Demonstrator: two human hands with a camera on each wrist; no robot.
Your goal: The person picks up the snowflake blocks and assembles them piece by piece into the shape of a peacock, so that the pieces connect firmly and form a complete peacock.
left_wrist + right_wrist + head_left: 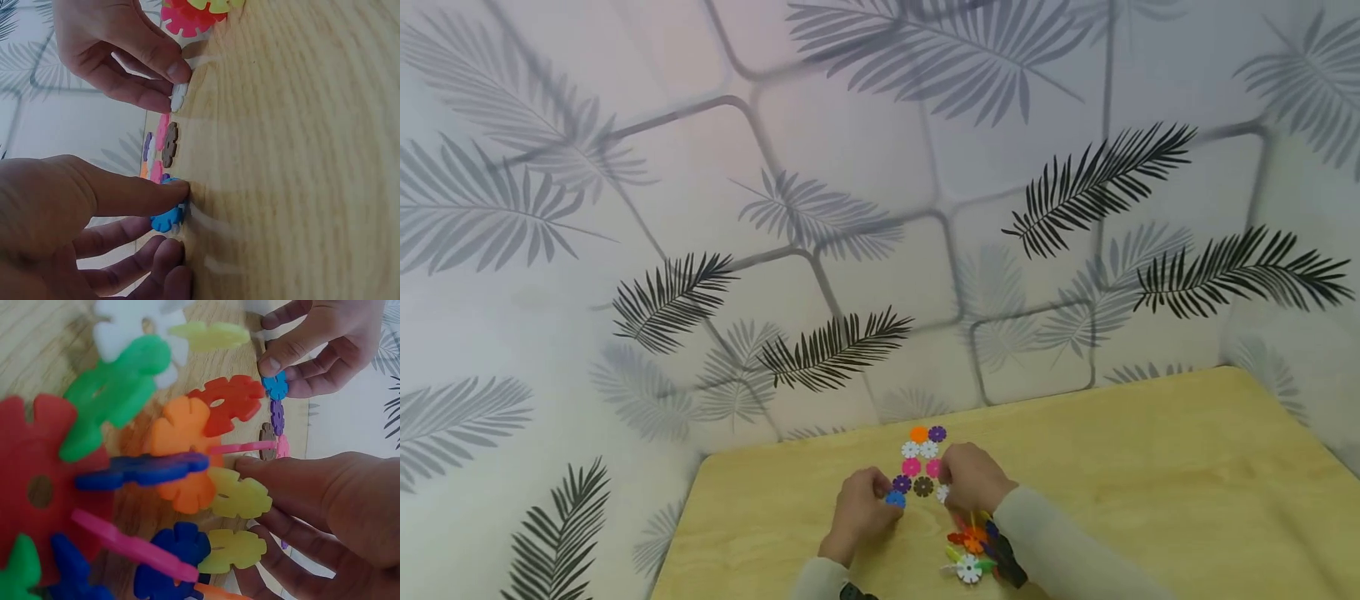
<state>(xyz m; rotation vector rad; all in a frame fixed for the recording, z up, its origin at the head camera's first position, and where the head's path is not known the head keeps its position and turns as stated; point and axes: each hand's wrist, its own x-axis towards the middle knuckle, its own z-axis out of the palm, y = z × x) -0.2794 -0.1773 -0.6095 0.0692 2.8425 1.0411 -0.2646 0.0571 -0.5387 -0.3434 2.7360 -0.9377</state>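
On the wooden table, flat flower-shaped plastic discs lie in an arrangement. My left hand [859,512] pinches a blue disc [896,499] at its lower left corner, thumb over the near face in the left wrist view. Between the thumb and fingers of my right hand [973,479] is a white disc [179,97], at the lower right corner. A purple disc [902,483] and a brown disc [923,487] sit between the hands. Behind them come pink discs [911,467], white discs [910,450], an orange disc [919,434] and another purple one [937,434].
Below my right forearm stands a cluster of interlocked discs, with an orange one [973,540] and a white one [969,570]. It fills much of the right wrist view, close to that wrist. A leaf-patterned wall [865,275] borders the table's [1150,467] far edge.
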